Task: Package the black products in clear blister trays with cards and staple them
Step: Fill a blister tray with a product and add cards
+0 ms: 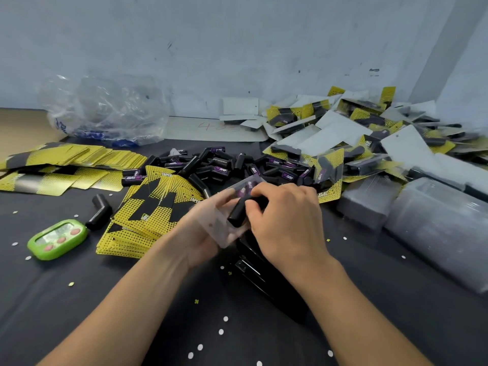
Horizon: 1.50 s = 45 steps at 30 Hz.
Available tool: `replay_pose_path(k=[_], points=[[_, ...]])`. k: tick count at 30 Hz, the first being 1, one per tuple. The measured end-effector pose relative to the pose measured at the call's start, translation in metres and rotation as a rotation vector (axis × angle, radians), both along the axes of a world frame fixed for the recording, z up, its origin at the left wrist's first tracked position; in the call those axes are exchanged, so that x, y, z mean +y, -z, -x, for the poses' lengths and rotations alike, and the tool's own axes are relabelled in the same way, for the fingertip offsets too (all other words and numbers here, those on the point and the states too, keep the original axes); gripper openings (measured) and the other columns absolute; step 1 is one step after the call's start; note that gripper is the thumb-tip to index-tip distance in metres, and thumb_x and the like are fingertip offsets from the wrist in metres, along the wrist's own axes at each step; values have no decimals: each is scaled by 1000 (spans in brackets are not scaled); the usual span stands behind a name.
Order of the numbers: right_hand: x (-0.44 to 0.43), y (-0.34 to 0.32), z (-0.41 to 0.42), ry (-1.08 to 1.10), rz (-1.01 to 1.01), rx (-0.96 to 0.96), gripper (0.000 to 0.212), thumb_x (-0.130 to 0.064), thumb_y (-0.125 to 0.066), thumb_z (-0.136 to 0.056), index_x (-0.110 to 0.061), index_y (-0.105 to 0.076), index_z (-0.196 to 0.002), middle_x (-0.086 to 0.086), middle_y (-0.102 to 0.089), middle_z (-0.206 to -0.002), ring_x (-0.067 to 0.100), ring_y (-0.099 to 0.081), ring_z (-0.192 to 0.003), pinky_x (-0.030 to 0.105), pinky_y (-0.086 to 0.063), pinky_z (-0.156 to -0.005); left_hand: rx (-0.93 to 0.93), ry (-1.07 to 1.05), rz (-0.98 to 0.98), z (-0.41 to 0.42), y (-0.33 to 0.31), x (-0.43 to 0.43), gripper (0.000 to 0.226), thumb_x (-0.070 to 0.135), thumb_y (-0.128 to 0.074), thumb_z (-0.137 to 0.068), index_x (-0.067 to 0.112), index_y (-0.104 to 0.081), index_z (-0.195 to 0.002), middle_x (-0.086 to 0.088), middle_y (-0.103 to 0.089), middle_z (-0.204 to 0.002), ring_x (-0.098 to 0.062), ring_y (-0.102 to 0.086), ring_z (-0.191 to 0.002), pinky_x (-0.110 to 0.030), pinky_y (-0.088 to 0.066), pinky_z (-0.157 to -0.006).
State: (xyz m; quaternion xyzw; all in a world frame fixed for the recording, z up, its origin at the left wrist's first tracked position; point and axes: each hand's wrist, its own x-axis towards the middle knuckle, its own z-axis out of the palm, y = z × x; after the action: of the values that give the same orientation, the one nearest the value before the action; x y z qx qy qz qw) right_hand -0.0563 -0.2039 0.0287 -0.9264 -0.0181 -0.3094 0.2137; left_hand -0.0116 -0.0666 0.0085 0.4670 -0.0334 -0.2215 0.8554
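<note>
Black product (237,211) in clear blister tray (215,229), left hand (196,241) and right hand (287,220) gripping.

A black elbow-shaped product (239,211) rests tilted on a clear blister tray (219,229), both held above the black stapler (254,265). More black products (211,165) lie heaped behind, yellow-and-black cards (148,215) fan out left, and finished packs (369,133) are piled right.

One green timer (56,239), one stapler (265,280), one clear bag (105,112), black products (211,165) beyond counting
</note>
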Motion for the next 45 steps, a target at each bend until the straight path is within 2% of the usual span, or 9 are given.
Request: replay_pose_path(k=[8, 14, 20, 24, 28, 30, 34, 41, 45], points=[[-1, -9, -7, 194, 74, 72, 42, -71, -63, -85, -31, -78, -84, -7, -66, -69, 17, -43, -74, 36, -31, -86, 64, -1, -86, -1, 1, 3, 24, 28, -66, -84, 16, -84, -72, -12, -70, -68, -20, -67, -49, -23, -51, -39], [7, 2, -8, 210, 104, 60, 29, -46, -61, -90, -25, -68, -72, -7, -60, -63, 18, -48, -72, 38, -27, -93, 111, 85, -57, -5, 6, 1, 25, 36, -72, -78, 20, -86, -92, -1, -76, -80, -10, -66, -60, -20, -58, -60], [9, 5, -19, -86, -25, 151, 29, -47, -64, -78, -28, -55, -58, -11, -54, -72, 13, -43, -79, 32, -36, -88, 127, 120, -36, -10, 9, 10, 23, 35, -68, -84, 19, -83, -90, -9, -63, -77, -17, -54, -50, -23, -44, -38], [6, -1, -26, -184, -26, 262, 36, -60, -68, -78, -31, -59, -58, -13, -51, -75, 11, -48, -83, 34, -37, -90, 183, 153, -17, -11, 8, 14, 31, 36, -63, -88, 13, -83, -86, -10, -59, -72, -18, -54, -42, -23, -43, -35], [7, -4, -21, -49, 74, 210, 47, -73, -62, -82, -32, -59, -60, -15, -47, -74, 9, -46, -82, 33, -26, -85, 194, 76, -93, -16, 13, 8, 32, 41, -60, -96, 16, -78, -106, -9, -61, -69, -19, -54, -46, -23, -40, -38], [9, -3, -17, 0, 108, 194, 47, -74, -58, -84, -31, -66, -67, -14, -47, -77, 12, -47, -84, 36, -29, -88, 170, 68, -139, -18, 16, 5, 33, 45, -60, -94, 21, -82, -97, -6, -67, -74, -16, -57, -53, -23, -40, -46], [6, 0, -13, -11, 67, 217, 40, -68, -60, -86, -31, -69, -75, -13, -47, -83, 12, -41, -87, 37, -32, -95, 121, 127, -133, -15, 17, 3, 34, 52, -65, -77, 27, -85, -88, 0, -71, -80, -12, -54, -65, -21, -37, -55], [11, 3, -16, -159, -66, 146, 26, -44, -65, -90, -23, -74, -79, -8, -64, -88, 11, -47, -99, 31, -39, -98, 209, 132, 99, -17, 11, 4, 51, 40, -49, -99, 5, -82, -83, -9, -62, -70, -16, -47, -42, -23, -37, -34], [16, -1, -15, -184, -190, 56, 14, -26, -66, -92, -20, -77, -85, -10, -71, -99, 10, -53, -108, 21, -38, -99, 170, 127, 267, -17, 7, 6, 49, 34, -51, -95, 2, -61, -130, -13, -63, -89, -17, -55, -52, -22, -40, -44]])
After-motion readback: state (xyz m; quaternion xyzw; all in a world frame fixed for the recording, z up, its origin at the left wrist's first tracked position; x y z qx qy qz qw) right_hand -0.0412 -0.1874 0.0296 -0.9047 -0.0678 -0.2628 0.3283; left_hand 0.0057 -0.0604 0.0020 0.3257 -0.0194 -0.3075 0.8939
